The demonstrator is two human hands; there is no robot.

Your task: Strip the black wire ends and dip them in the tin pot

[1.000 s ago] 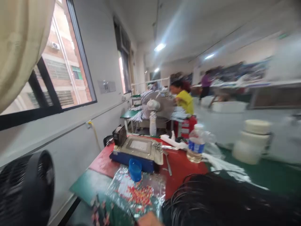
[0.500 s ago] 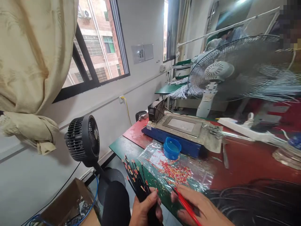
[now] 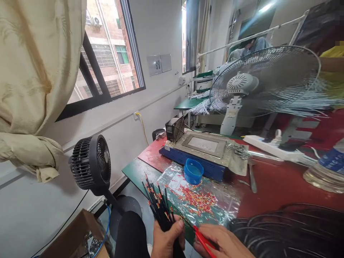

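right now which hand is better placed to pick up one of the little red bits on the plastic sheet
Probably the right hand: it lies just below the red bits on the plastic sheet, though it holds a red tool. The left hand is shut on the black wire bundle.

Bare red table top (image 3: 282,186) lies open between the blue-based machine (image 3: 199,154) toward the far left edge and the coil of black wire (image 3: 290,229) at the near edge, while the clear bag of red pieces (image 3: 199,200), blue cup (image 3: 192,171) and bottle (image 3: 326,166) crowd its sides.
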